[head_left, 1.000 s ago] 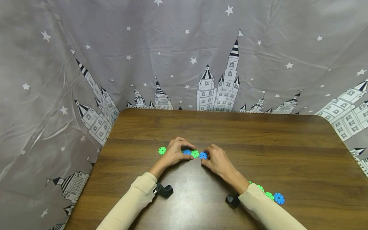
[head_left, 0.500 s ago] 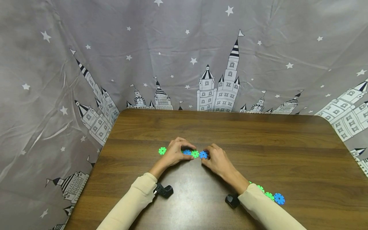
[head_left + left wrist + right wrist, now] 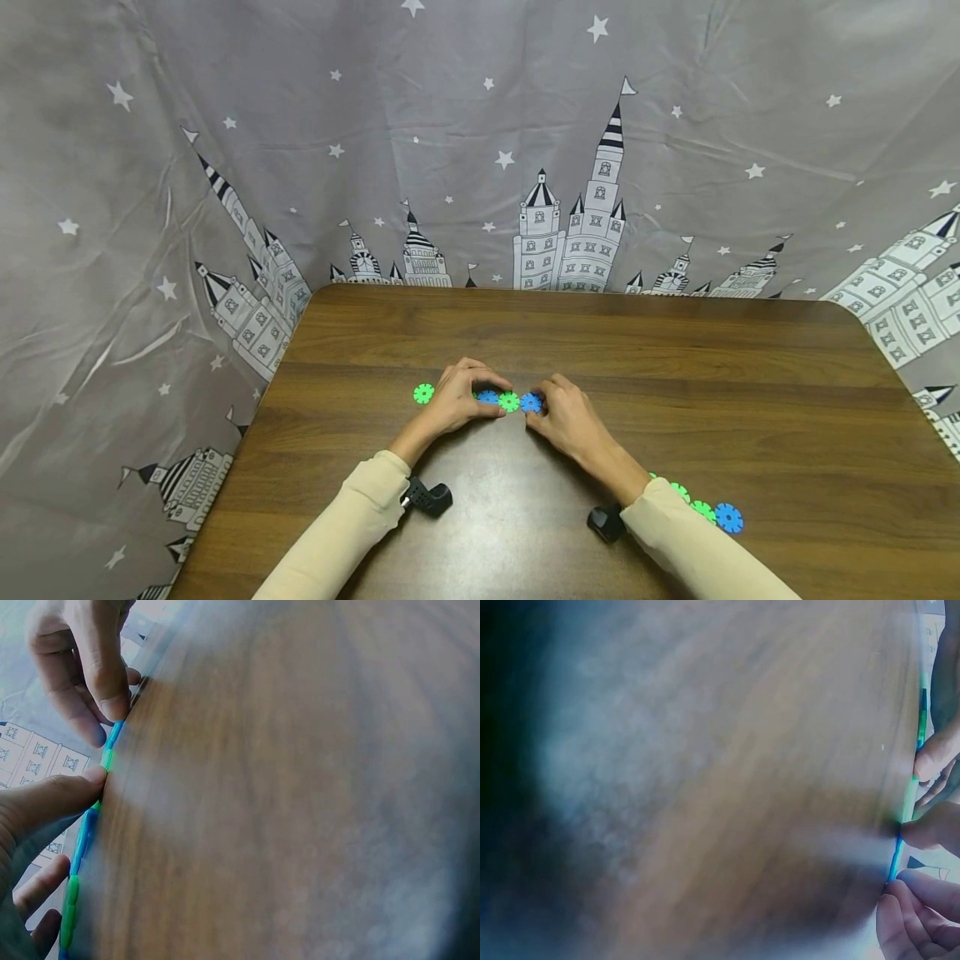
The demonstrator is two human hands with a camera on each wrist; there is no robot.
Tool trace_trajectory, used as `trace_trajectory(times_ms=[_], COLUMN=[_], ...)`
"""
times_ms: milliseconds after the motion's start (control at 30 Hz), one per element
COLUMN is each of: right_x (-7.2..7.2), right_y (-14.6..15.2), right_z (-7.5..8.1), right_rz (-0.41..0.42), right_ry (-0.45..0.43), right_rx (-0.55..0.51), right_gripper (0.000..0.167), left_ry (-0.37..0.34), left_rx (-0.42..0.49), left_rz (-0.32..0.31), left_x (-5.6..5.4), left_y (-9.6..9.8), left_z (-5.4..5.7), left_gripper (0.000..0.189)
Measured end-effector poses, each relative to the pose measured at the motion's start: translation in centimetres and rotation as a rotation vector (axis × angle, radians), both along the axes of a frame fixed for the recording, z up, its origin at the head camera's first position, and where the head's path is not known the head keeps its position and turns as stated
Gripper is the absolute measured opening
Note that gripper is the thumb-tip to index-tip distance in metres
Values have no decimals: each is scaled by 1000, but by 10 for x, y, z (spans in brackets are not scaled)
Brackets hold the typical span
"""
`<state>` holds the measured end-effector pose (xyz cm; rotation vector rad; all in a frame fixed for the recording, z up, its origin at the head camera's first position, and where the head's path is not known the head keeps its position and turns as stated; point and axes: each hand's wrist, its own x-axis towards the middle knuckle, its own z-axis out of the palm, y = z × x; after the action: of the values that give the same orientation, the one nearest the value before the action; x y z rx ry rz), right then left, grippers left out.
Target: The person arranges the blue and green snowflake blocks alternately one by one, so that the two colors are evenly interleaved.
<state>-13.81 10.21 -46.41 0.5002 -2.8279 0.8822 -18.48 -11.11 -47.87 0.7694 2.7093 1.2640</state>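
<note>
A row of flat, notched plastic discs lies on the wooden table. My left hand (image 3: 459, 398) arches over the row, its thumb and fingers pinching the edges of a green notched disc (image 3: 509, 402). A blue notched disc (image 3: 488, 397) shows between those fingers, and a green end disc (image 3: 423, 393) sticks out left of the hand; the discs between are covered. With thumb and fingertips, my right hand (image 3: 567, 417) grips another blue disc (image 3: 531, 402), edge to edge with the held green one. Whether their notches interlock cannot be seen. In the left wrist view the blue disc (image 3: 115, 735) appears edge-on.
A second line of discs, with a green disc (image 3: 702, 511) and a blue disc (image 3: 729, 517) at its end, lies beside the right forearm, partly hidden by the sleeve. The wooden table (image 3: 712, 375) ends at a grey castle-print curtain (image 3: 450, 125).
The blue disc in the right hand has shifted very slightly away from me, more level with the green disc. Both hands keep their holds and otherwise stay in place.
</note>
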Motion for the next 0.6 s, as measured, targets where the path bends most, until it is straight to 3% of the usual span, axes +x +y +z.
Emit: trace_trajectory(times_ms=[300,600], right_x=[0,1], right_y=[-1,-1], right_z=[1,1], right_rz=[-3,-4], right_ry=[-11,-25], right_rx=[0,-2], right_gripper=[25,26], left_ry=[70,-11], left_rx=[29,-3], left_rz=[-10,-8], left_x=[0,0], left_y=[0,0], left_z=[-2,1], left_gripper=[34,33])
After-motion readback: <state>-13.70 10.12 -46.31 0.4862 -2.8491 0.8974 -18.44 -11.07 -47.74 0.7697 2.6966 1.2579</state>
